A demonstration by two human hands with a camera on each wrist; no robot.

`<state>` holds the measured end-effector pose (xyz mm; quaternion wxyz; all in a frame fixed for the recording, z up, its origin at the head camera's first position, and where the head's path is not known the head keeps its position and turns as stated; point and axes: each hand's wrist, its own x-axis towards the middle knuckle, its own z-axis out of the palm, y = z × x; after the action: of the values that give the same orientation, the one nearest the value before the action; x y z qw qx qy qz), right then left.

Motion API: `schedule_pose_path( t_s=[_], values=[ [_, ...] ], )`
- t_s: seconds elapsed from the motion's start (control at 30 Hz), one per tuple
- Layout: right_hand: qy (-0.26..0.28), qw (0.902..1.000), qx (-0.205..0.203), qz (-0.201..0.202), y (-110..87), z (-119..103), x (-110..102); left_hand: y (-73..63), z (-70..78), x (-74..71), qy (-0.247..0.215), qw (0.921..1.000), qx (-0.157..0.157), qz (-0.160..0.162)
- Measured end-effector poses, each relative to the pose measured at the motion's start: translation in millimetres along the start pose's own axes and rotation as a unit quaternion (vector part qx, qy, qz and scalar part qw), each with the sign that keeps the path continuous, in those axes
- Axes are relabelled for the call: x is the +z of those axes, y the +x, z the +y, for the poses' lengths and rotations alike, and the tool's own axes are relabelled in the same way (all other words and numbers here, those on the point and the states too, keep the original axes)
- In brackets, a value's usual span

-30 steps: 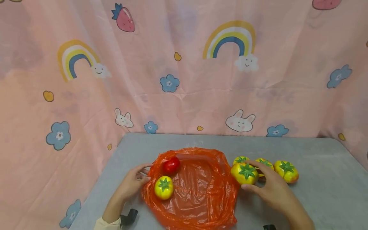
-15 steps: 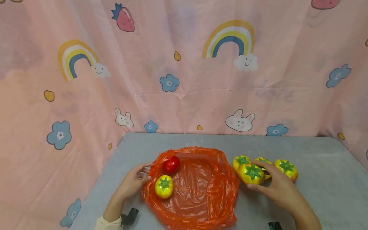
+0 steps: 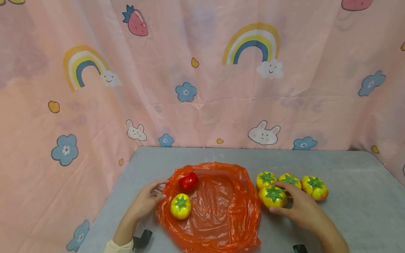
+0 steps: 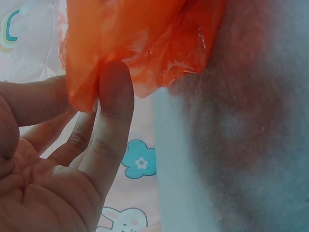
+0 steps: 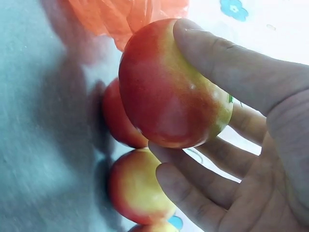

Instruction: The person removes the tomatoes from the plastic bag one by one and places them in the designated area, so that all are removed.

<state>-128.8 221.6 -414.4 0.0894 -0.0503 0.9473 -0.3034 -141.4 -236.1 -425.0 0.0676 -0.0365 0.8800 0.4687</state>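
An orange plastic bag [image 3: 212, 211] lies spread wide on the table, its mouth facing up. My left hand [image 3: 147, 200] pinches its left rim between thumb and fingers, as the left wrist view shows with the bag's edge [image 4: 145, 38]. Inside the bag, at the left, sit a yellow tomato [image 3: 180, 207] with a green star-shaped top and a shiny red fruit [image 3: 188, 182]. Just past the bag's right rim, my right hand [image 3: 299, 205] grips a yellow-and-red tomato [image 3: 272, 197] with thumb and fingertips. That tomato [image 5: 169, 87] is held above the table in the right wrist view.
Three more yellow tomatoes stand behind the right hand: a left one [image 3: 265, 178], a middle one [image 3: 290, 180] and a right one [image 3: 314, 187]. The grey table [image 3: 354, 211] ends at a pink patterned curtain [image 3: 202, 116]. Black wrist mounts show below both hands.
The right hand and its tomato shifted a little right, then slightly back left and toward the viewer. The left hand and the bag stay nearly still.
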Motion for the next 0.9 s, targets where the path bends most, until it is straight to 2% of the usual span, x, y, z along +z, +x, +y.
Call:
schedule_pose_path(
  t_s=[0.43, 0.53, 0.77, 0.9],
  values=[
    [-0.015, 0.9998, 0.009, -0.01, 4.1, -4.0, 12.1, 0.3, -1.7, -1.0, -0.007, 0.9998, 0.016, 0.002],
    [-0.01, 0.9998, 0.013, -0.009, 4.1, -1.6, 12.0, 0.8, -1.4, -1.0, -0.003, 0.9999, 0.016, 0.002],
    [-0.009, 0.9999, -0.005, 0.005, 1.8, 7.8, 8.0, 2.1, -2.5, -0.7, 0.003, 0.9998, 0.017, 0.0],
    [-0.01, 0.9999, -0.001, -0.002, 2.6, 11.8, 6.3, 2.2, -4.3, -0.5, 0.009, 0.9999, 0.013, 0.0]
  ],
)
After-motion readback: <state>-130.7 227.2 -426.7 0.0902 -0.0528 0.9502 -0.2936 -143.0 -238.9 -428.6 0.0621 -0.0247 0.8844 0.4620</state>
